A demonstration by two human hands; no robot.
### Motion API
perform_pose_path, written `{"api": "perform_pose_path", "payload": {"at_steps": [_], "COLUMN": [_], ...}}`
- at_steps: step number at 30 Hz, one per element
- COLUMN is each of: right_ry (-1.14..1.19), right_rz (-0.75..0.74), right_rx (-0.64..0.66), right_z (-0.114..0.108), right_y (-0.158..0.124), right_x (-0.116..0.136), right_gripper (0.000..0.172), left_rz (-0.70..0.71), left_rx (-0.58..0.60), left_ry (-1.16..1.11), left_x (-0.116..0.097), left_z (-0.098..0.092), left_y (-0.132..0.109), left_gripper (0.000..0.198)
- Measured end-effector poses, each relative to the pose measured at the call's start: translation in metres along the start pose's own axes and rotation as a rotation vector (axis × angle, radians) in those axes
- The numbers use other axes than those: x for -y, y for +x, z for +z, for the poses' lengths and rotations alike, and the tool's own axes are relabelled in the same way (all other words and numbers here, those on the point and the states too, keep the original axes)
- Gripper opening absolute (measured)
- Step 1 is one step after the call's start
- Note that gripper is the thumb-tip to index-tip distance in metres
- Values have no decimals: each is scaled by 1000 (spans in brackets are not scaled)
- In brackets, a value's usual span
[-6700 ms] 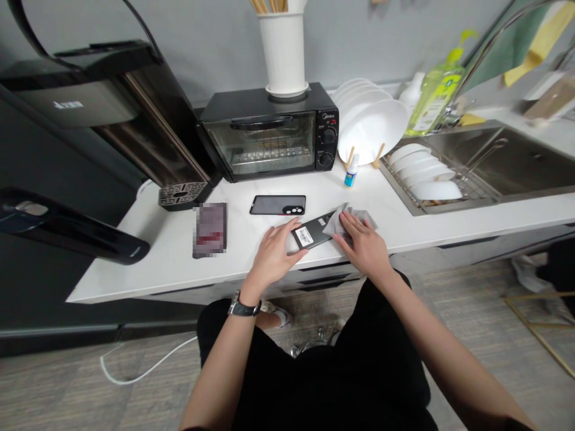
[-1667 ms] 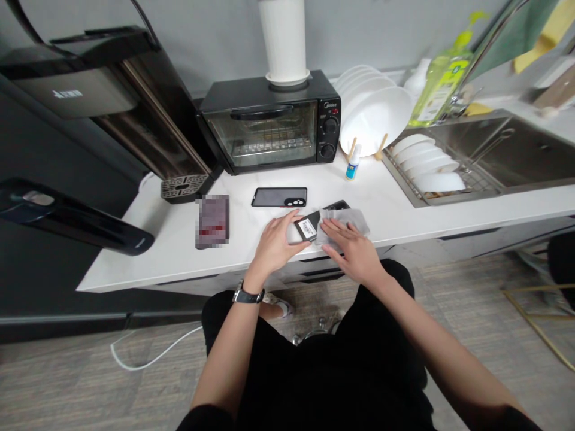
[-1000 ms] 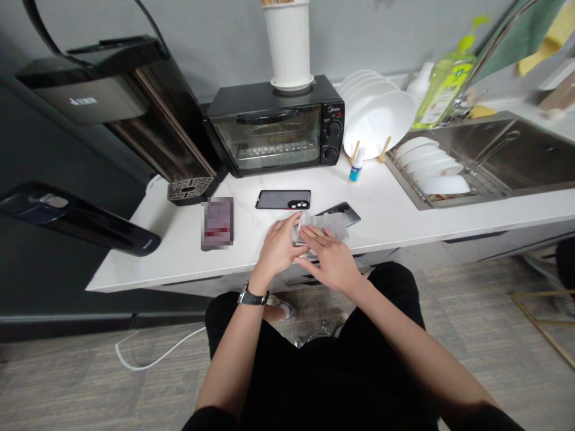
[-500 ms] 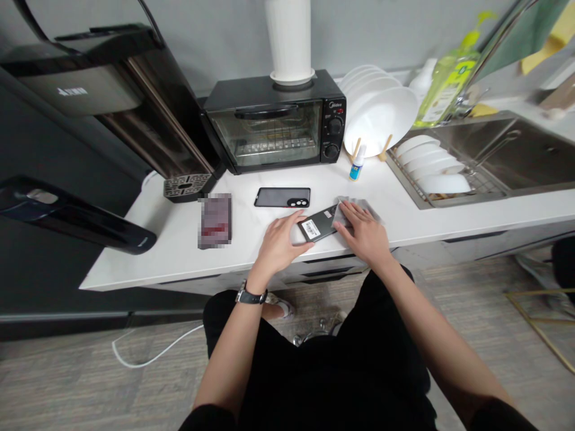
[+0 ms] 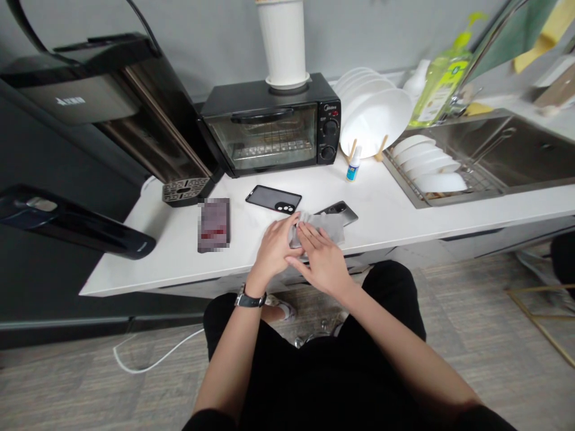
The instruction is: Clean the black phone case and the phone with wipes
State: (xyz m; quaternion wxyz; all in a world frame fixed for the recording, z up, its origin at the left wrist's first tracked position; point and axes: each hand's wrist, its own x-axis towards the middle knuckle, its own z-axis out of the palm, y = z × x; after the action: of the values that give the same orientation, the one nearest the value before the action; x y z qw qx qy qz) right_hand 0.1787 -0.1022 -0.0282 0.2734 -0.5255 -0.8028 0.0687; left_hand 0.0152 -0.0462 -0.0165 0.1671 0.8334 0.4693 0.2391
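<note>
A dark grey smartphone (image 5: 349, 213) lies back up on the white counter, its camera end showing at the right. My left hand (image 5: 272, 246) is closed around the phone's left end, gripping it at the edges. Spread over the phone's middle and left part is a light grey cloth (image 5: 333, 228). My right hand (image 5: 326, 263) presses the cloth down with its fingers together, close to the left fingertips. Just behind my left hand rests a black-rimmed phone case (image 5: 273, 199). A small spray bottle (image 5: 353, 169) with a blue label stands farther back.
A pixelated dark flat object (image 5: 214, 225) lies left of the case. Behind are a water dispenser (image 5: 182, 152), a toaster oven (image 5: 274, 134) and racked white plates (image 5: 377, 117). A dark bottle-shaped object (image 5: 76, 221) is at left, a sink (image 5: 521, 149) at right.
My right hand has slid the cloth left along the phone, from the camera end to the labelled end, covering the label. The phone case now sits at a slight angle.
</note>
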Motion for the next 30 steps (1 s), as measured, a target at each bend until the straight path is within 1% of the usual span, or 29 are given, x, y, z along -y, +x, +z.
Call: {"api": "perform_pose_path", "payload": {"at_steps": [3,6,10,12,14,16,17,20,22,24,27,29,30], "right_ry": [38,20,-55,-93,-126,-131,-118,-36,28,91,202,310,378], "right_rz": [-43,-18,95,130,152,145,123,6,-54,-104,-188,-185,-142], "right_rx": [19,-13,-94,-109,-120,-121,-113,-60,-38,-18,31,33,5], "right_z": [-10,-22,-33,-34,-30,-23,-19,-10,-9,-11,-17,-21,-22], "right_y": [-16,-22,-11,-1,8,13,13,8,1,-6,-14,-18,-19], "right_x": [-10,-37,-79,-91,-89,-77,-68,-42,-35,-39,-56,-67,-71], "right_gripper": [69,63,60,63,72,77,78,67,58,51,46,43,41], "left_rz": [-16,-1,1,-2,-4,-9,-10,0,13,18,-14,-58,-76], "left_rx": [4,7,-5,-6,-5,-5,-3,-1,2,11,18,-5,-21], "left_ry": [-1,-16,-7,-2,-5,-9,-9,5,35,77,135,169,186], "left_x": [-3,-5,-5,-5,-5,-5,-5,-5,-5,-5,-5,-7,-8], "left_z": [-1,-1,0,1,1,2,2,2,3,4,7,9,10], "left_y": [1,1,2,3,3,3,3,1,-1,-2,-3,-2,-2], "left_gripper": [84,86,83,83,82,80,80,80,79,78,76,76,76]}}
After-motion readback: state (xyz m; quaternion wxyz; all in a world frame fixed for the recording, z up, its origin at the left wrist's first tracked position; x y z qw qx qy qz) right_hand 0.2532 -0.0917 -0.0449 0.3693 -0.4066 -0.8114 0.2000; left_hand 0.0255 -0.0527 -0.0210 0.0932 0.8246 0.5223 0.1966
